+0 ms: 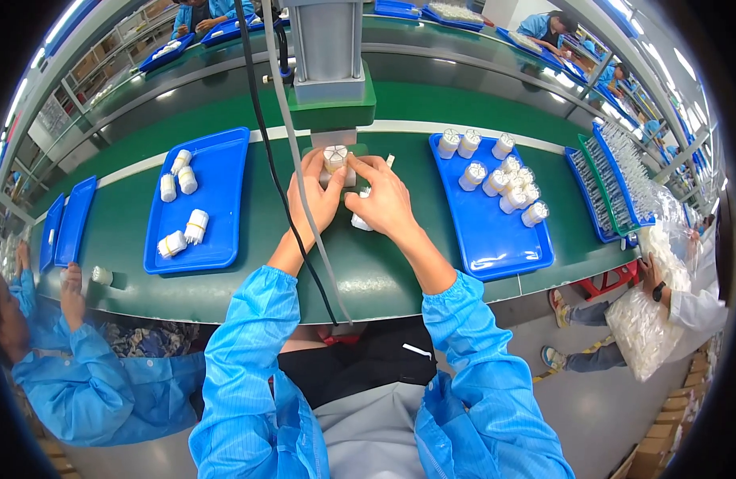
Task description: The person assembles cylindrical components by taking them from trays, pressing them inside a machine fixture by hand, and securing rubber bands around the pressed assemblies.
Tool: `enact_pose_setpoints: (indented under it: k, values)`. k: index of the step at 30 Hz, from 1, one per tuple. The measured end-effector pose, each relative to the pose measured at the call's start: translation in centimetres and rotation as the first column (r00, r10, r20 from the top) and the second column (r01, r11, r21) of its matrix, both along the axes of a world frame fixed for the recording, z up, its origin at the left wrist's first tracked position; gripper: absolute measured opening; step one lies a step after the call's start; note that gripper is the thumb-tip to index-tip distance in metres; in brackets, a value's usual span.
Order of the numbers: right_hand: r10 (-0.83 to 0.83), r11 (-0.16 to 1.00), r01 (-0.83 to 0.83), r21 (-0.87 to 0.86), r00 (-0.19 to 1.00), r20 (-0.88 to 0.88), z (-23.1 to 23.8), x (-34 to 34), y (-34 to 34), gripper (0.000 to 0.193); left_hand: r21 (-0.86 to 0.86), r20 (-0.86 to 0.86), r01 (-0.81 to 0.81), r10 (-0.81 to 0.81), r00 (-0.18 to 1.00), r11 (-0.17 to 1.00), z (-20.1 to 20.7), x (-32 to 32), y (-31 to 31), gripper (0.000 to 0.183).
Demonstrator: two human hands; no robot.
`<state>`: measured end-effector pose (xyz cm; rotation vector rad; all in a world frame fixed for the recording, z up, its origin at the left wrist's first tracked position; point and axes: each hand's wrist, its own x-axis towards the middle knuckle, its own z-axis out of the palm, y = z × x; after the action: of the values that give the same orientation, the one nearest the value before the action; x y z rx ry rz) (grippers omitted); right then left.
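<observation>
A short white cylindrical part [335, 157], its top divided like spokes, stands upright beneath the press head. My left hand [318, 194] is closed round its left side. From the right, my right hand [384, 198] grips the same part with its fingers bent inward. Close under the right thumb lies another white piece [360, 214], partly hidden by that hand. The press [333, 96], a grey column with a green block, rises just beyond the fingers.
Blue trays with similar white cylinders stand left [154, 247] and right [495, 267]. A black cable [268, 152] and a grey hose [292, 144] hang before my left arm. Stacked racks of small parts [611, 184] stand far right. A co-worker [104, 383] sits left; another person [687, 279] holds a plastic bag.
</observation>
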<state>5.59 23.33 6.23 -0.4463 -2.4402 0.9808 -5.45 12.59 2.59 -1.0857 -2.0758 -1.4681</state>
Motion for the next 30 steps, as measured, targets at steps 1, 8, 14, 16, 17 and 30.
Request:
enact_pose_setpoints:
  k: [1,8,14,16,17,30]
  values:
    - [0.002,1.000,-0.002,0.005,0.999,-0.035,-0.2,-0.1,0.1,0.062,0.003,-0.002,-0.003,0.003,1.000,1.000,0.1,-0.1,0.0,0.039]
    - [0.005,0.999,-0.001,0.052,0.998,-0.067,-0.3,-0.4,0.1,0.062,0.017,0.011,-0.002,0.001,1.000,1.000,0.5,0.0,-0.1,0.038]
    - [0.001,1.000,-0.001,0.026,0.999,0.034,0.3,0.1,-0.1,0.065,-0.104,0.121,0.035,-0.023,0.992,0.994,0.8,0.1,-0.4,0.037]
    - [0.013,1.000,-0.013,-0.001,1.000,0.003,0.4,0.0,0.0,0.063,0.005,0.024,0.010,-0.010,1.000,1.000,0.6,0.1,-0.2,0.037]
    - [0.016,1.000,-0.016,0.001,1.000,-0.001,0.3,0.0,0.0,0.063,-0.032,0.068,0.025,-0.023,0.997,0.999,0.5,0.0,-0.3,0.037]
    - [0.003,1.000,-0.003,0.028,1.000,0.007,0.1,-0.2,0.3,0.061,-0.072,0.126,0.081,-0.072,0.989,0.994,0.4,-0.2,-0.4,0.039]
